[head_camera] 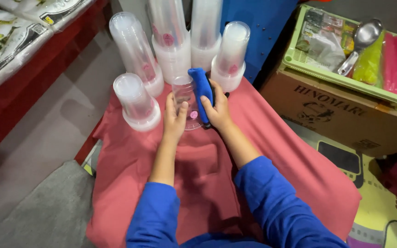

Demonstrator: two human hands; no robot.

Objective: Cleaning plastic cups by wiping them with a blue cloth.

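Head view: left hand point(174, 120) grips clear plastic jar point(184, 98); right hand point(217, 110) clutches soft blue cloth point(201, 89).

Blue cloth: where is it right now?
Head view, centre: the blue cloth is in the right hand, pressed against the clear cup steadied by the left hand.

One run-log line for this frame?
left hand: holds clear cup | right hand: wipes it, blue cloth | on red cloth
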